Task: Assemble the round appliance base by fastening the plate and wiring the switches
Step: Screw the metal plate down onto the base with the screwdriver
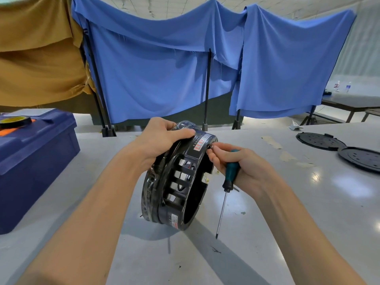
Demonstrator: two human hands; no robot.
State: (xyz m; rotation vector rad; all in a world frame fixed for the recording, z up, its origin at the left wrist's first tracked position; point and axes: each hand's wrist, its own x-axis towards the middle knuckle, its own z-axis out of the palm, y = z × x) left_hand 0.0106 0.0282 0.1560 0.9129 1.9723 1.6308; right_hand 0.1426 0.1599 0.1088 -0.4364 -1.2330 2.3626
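Observation:
The round black appliance base (176, 182) stands on its edge on the white table (287, 212), its open side turned to the right. My left hand (158, 138) grips its top rim, fingers curled over the plastic-wrapped side. My right hand (242, 165) holds a green-handled screwdriver (228, 182) against the palm, the shaft pointing down toward the table. The thumb and forefinger of that hand pinch a small screw (212, 147) at the base's upper right rim. Slots in the base wall show metal parts inside.
A blue toolbox (35, 161) stands at the left with a roll of tape (14, 121) on its lid. Two round black plates (320, 140) (362, 159) lie at the far right. Blue and tan cloths hang behind the table.

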